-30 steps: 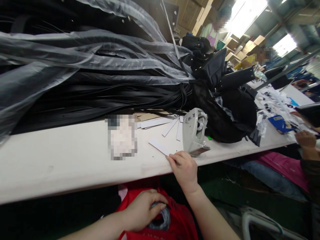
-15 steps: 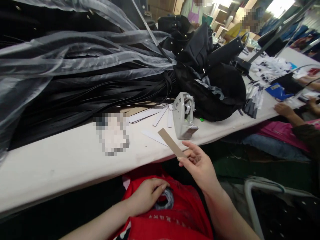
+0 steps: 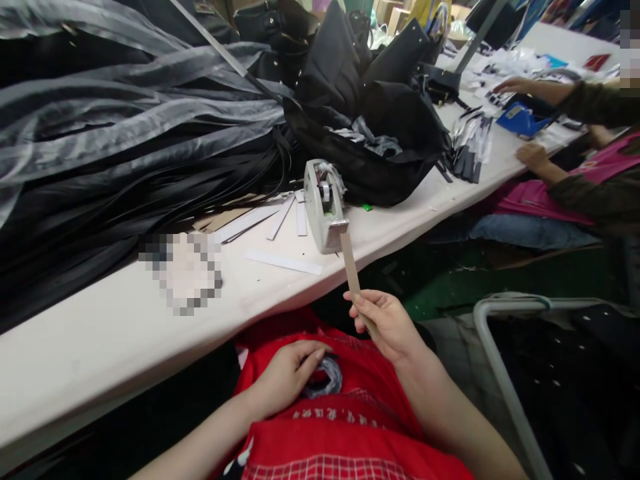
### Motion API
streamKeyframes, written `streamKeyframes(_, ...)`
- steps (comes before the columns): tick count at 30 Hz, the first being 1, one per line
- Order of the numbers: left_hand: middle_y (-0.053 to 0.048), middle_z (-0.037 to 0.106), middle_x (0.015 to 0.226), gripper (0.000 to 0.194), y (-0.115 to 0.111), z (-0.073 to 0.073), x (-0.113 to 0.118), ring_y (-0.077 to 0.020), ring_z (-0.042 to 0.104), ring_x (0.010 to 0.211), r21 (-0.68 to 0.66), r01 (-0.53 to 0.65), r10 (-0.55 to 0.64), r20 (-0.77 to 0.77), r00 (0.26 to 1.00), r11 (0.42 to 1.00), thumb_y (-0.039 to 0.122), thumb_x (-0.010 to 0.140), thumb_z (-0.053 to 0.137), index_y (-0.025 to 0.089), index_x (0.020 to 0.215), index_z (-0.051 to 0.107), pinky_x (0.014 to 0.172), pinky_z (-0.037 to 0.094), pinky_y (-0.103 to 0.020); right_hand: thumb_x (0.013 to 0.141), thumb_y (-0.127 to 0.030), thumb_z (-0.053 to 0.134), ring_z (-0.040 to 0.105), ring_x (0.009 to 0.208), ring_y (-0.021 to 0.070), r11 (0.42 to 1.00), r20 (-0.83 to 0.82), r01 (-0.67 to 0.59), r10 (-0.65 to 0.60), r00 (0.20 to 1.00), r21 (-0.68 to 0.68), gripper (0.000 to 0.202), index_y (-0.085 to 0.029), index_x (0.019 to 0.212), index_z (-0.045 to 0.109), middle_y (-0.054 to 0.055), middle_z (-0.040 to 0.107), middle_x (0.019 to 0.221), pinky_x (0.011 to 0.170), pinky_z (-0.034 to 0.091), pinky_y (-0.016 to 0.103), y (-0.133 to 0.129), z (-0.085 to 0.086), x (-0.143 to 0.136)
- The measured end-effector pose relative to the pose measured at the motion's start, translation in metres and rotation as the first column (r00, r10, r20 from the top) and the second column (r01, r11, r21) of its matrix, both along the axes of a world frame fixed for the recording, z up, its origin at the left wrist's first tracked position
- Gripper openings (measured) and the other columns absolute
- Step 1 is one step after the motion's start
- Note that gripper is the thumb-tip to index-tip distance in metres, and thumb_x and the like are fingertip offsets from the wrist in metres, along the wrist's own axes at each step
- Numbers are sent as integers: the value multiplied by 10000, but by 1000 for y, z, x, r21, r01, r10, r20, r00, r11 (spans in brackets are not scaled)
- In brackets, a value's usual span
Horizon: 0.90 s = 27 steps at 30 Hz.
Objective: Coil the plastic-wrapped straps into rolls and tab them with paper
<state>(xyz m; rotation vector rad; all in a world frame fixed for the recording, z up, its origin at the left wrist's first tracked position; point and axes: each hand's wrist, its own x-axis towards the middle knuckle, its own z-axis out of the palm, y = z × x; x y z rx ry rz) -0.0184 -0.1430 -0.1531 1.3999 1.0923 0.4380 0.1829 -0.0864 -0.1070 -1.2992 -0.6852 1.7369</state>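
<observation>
My right hand point(image 3: 384, 321) pinches a narrow brown cardboard strip point(image 3: 351, 267) near its lower end. The strip points up and away, its far tip close in front of the tape dispenser point(image 3: 318, 210); whether they touch I cannot tell. On my lap, over the red apron point(image 3: 345, 427), my left hand point(image 3: 286, 375) is curled with thumb and fingers on a grey ring-shaped roll point(image 3: 332, 379). Part of the roll is hidden under the fingers. White strips point(image 3: 283, 261) lie on the table left of the dispenser.
Long black straps point(image 3: 210, 173) in clear plastic fill the left of the table point(image 3: 100, 347). Black bags point(image 3: 370, 153) are heaped behind the dispenser. At right, another person's hand point(image 3: 534, 157) is near a blue dispenser point(image 3: 523, 120). A metal-framed cart point(image 3: 483, 320) stands at my right.
The cardboard strip has turned from slanting left to nearly upright, its tip now by the dispenser. My right hand has turned with it. My left hand stays on the roll; the view has shifted right.
</observation>
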Motion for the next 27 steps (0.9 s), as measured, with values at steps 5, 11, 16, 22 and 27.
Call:
streamKeyframes(5, -63, 728, 1013, 362, -3, -3, 3, -208, 650, 932, -40, -27, 27, -1, 1000, 999, 412, 938, 453, 174, 1047, 703, 880, 475, -286, 770, -479, 716, 427, 318, 48, 995, 66, -97, 95, 993, 33, 454, -139, 1068, 684, -62, 545, 453, 319, 320, 141, -11, -15, 12)
streamKeyframes(11, -88, 717, 1000, 428, -6, -7, 7, -216, 645, 883, -194, -96, 107, 46, 993, 976, 478, 901, 494, 138, 1064, 696, 795, 504, -289, 898, -394, 561, 686, 682, 160, 921, 385, -327, 230, 894, 210, 345, -231, 1193, 637, 26, 721, 774, 679, 569, 292, -34, -14, 30)
streamKeyframes(16, -83, 695, 872, 581, -9, -16, 7, -151, 591, 611, -404, -127, 202, 147, 968, 906, 608, 855, 496, 109, 1100, 665, 582, 485, -260, 785, -347, 717, 665, 1032, 227, 873, -4, -438, 449, 893, 216, 488, -240, 1247, 600, 99, 680, 1181, 883, 534, 349, -59, 1, 40)
streamKeyframes(22, -64, 688, 781, 565, -10, -18, 9, -125, 553, 520, -389, -141, 197, 106, 975, 910, 611, 828, 531, 115, 1047, 690, 509, 430, -228, 913, -384, 576, 606, 545, 138, 894, 304, -282, 177, 936, 347, 286, -189, 786, 743, 31, 645, 579, 510, 466, 235, -81, -3, 30)
streamKeyframes(27, -42, 659, 721, 539, -13, -18, 7, -115, 527, 494, -361, -141, 183, 85, 979, 922, 594, 833, 523, 122, 1016, 706, 477, 404, -213, 936, -280, 554, 576, 601, 123, 816, 505, -188, -143, 851, 547, 193, -231, 915, 739, -2, 603, 631, 591, 476, 245, -90, -4, 26)
